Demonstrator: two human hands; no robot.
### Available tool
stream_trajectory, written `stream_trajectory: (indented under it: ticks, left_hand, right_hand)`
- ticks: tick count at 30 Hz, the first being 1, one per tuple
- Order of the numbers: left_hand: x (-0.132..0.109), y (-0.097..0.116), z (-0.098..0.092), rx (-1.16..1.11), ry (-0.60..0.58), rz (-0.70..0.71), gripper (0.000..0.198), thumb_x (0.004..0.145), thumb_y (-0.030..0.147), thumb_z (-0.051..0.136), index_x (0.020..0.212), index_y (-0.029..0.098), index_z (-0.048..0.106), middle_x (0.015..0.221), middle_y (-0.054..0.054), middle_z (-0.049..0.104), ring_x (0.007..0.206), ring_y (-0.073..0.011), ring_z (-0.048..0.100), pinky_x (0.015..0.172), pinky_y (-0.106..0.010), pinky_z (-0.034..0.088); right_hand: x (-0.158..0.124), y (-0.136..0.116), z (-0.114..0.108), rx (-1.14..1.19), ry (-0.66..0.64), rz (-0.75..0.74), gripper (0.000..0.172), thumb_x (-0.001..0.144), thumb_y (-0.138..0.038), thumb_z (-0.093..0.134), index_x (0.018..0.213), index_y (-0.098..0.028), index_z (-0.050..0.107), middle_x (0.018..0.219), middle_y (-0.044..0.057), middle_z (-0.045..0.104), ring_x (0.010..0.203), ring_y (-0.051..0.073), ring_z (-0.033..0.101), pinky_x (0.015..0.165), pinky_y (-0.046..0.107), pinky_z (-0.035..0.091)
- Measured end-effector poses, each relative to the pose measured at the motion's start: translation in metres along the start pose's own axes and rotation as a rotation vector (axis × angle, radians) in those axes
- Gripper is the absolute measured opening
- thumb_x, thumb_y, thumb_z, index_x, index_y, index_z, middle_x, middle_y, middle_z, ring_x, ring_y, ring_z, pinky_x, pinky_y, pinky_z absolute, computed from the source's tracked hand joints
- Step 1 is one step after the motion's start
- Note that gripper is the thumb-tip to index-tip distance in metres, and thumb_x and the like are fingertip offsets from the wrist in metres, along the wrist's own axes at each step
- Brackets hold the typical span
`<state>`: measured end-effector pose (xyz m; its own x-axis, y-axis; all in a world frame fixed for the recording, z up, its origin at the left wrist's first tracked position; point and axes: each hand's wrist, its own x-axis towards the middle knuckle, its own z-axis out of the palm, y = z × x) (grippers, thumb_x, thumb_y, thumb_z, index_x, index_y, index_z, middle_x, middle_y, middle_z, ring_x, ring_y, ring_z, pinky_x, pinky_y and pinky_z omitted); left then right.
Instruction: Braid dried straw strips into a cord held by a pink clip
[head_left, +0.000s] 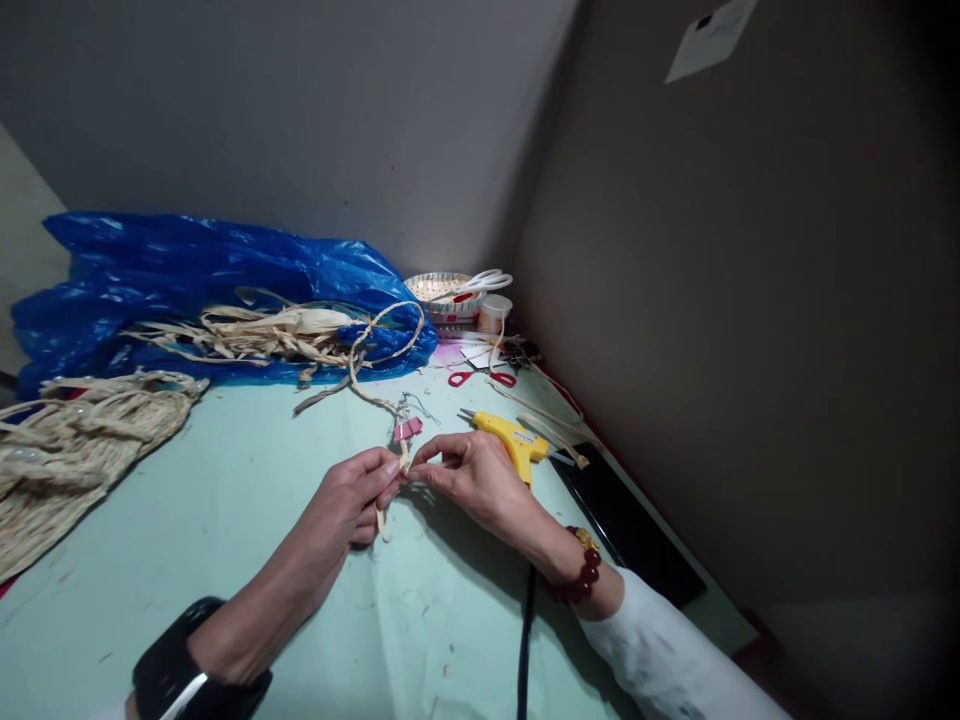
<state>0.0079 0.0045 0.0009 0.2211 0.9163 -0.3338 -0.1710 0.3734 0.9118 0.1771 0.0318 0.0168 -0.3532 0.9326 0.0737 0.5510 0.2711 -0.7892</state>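
Note:
My left hand [352, 500] and my right hand [469, 475] meet at the middle of the pale green table [247, 480], both pinching a thin braided straw cord [403, 460]. A pink binder clip [407, 429] is clamped on the cord just above my fingertips. From there the cord runs back in a loop [382, 340] toward a bundle of dried husk strips [255, 335]. A short tail of cord hangs below my left fingers. A yellow glue gun [514, 440] lies right behind my right hand, its black cable running toward me.
A blue plastic bag [187, 280] lies along the back wall under the husks. A woven straw mat [67, 450] sits at the left. Red-handled scissors [480, 377], a bowl with white scissors [450, 290] and a tape roll [493, 313] crowd the back corner. A dark tablet [622, 520] lies by the right wall.

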Motion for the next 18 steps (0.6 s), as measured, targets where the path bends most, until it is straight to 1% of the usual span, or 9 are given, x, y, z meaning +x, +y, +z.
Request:
stream_trajectory:
  ticks: [3,5,7,8,10,13,15,18]
  left_hand:
    - [0.0010,-0.0002,0.0009,0.051,0.026,0.006,0.035,0.076,0.048,0.065,0.071,0.018,0.049,0.057,0.009,0.034,0.041,-0.0003,0.017,0.038,-0.015,0.007]
    - [0.0014,0.0003,0.0012,0.081,0.040,0.001,0.033,0.076,0.046,0.066,0.071,0.018,0.049,0.056,0.009,0.035,0.041,-0.0005,0.020,0.038,-0.015,0.008]
    - [0.0020,0.0004,0.0008,0.092,0.044,-0.005,0.031,0.076,0.045,0.065,0.072,0.018,0.050,0.055,0.010,0.035,0.040,-0.0007,0.020,0.038,-0.015,0.008]
    - [0.0024,0.0002,0.0004,0.093,0.041,-0.007,0.031,0.076,0.045,0.065,0.073,0.018,0.050,0.055,0.010,0.034,0.040,-0.0006,0.020,0.038,-0.015,0.008]
    - [0.0033,-0.0006,-0.0008,0.092,0.031,0.002,0.032,0.077,0.046,0.065,0.073,0.018,0.050,0.055,0.010,0.034,0.041,-0.0005,0.018,0.039,-0.015,0.008]
    - [0.0039,-0.0023,-0.0018,0.084,0.023,0.014,0.035,0.077,0.049,0.063,0.072,0.018,0.048,0.055,0.010,0.035,0.041,-0.0003,0.015,0.039,-0.016,0.007]
    - [0.0034,-0.0030,-0.0013,0.068,0.031,0.016,0.035,0.077,0.049,0.063,0.071,0.018,0.048,0.055,0.010,0.035,0.041,-0.0006,0.014,0.039,-0.016,0.007]
    - [0.0016,-0.0029,0.0005,0.058,0.045,0.009,0.031,0.077,0.045,0.063,0.074,0.018,0.049,0.055,0.010,0.035,0.041,-0.0008,0.015,0.039,-0.016,0.008]
  right_hand:
    - [0.0013,0.0035,0.0014,0.030,-0.020,-0.045,0.021,0.082,-0.038,0.065,0.078,-0.018,0.071,0.055,-0.004,0.051,0.054,0.009,0.041,0.055,0.022,0.029]
    - [0.0023,0.0061,0.0022,0.062,-0.013,-0.089,0.020,0.082,-0.036,0.066,0.079,-0.017,0.068,0.069,-0.001,0.060,0.064,0.011,0.049,0.059,0.021,0.033]
    - [0.0032,0.0079,0.0029,0.122,-0.036,-0.119,0.017,0.083,-0.033,0.065,0.087,-0.017,0.067,0.083,0.002,0.065,0.074,0.013,0.054,0.063,0.021,0.037]
    - [0.0035,0.0084,0.0032,0.156,-0.069,-0.125,0.017,0.084,-0.032,0.064,0.092,-0.017,0.066,0.086,0.002,0.066,0.075,0.013,0.055,0.064,0.021,0.038]
    - [0.0039,0.0084,0.0034,0.190,-0.132,-0.126,0.017,0.087,-0.030,0.060,0.096,-0.017,0.066,0.084,0.001,0.066,0.072,0.012,0.055,0.063,0.020,0.038]
    - [0.0031,0.0057,0.0029,0.108,-0.148,-0.113,0.017,0.088,-0.029,0.058,0.088,-0.016,0.068,0.071,-0.001,0.063,0.062,0.010,0.050,0.058,0.021,0.034]
    - [0.0015,0.0029,0.0030,0.025,-0.107,-0.121,0.017,0.088,-0.028,0.057,0.087,-0.016,0.069,0.065,-0.002,0.061,0.059,0.010,0.049,0.058,0.022,0.033]
    - [-0.0015,-0.0004,0.0048,-0.110,-0.008,-0.184,0.014,0.087,-0.022,0.056,0.088,-0.017,0.069,0.071,0.000,0.060,0.066,0.012,0.051,0.062,0.023,0.034]
